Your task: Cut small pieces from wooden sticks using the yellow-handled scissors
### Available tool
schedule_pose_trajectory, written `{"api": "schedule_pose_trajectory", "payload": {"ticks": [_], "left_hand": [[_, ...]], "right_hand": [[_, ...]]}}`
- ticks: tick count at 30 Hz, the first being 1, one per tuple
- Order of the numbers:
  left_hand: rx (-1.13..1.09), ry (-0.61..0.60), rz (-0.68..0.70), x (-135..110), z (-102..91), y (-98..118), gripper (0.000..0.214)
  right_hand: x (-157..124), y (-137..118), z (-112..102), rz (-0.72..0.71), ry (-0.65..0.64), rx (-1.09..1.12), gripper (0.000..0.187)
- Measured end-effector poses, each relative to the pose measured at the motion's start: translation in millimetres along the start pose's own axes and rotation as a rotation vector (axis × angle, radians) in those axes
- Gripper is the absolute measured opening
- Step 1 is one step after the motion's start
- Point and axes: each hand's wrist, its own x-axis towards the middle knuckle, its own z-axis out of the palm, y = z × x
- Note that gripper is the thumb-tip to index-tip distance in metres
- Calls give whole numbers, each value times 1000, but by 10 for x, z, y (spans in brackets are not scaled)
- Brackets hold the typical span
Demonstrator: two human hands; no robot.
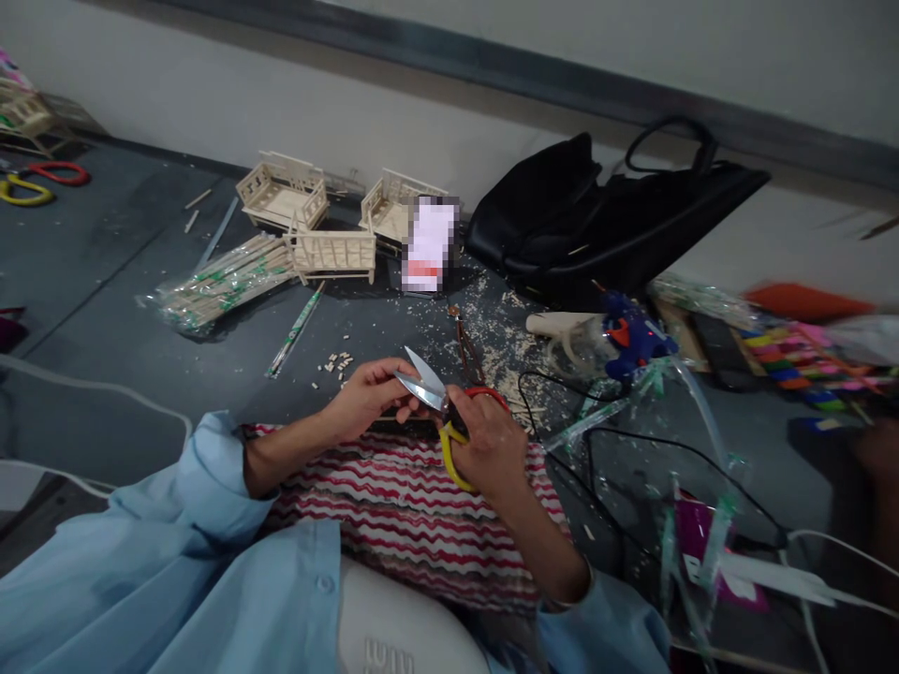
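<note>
My right hand (492,445) is closed around the red and yellow handles of a pair of scissors (430,388), whose silver blades stand apart and point up and left. My left hand (372,393) is pinched at the blades, holding something small that I cannot make out. Both hands hover over a red and white striped cloth (414,515) on my lap. Small cut wood bits (337,363) lie on the dark floor just beyond my left hand.
Three little wooden furniture models (330,220) stand by the wall, with a packet of sticks (221,281) to their left. A black bag (596,220), a blue glue gun (636,342), black cables (618,459), coloured sticks (801,360) and plastic wrappers lie to the right.
</note>
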Motion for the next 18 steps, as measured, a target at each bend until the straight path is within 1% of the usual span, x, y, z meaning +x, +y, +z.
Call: {"api": "schedule_pose_trajectory", "payload": {"ticks": [13,18], "left_hand": [[25,-19,-6,7,-38,-19,25],[71,-7,-15,14,-50,-7,26]], "right_hand": [[-14,12,0,4,-52,18,40],[-56,29,30,47,-118,38,45]]}}
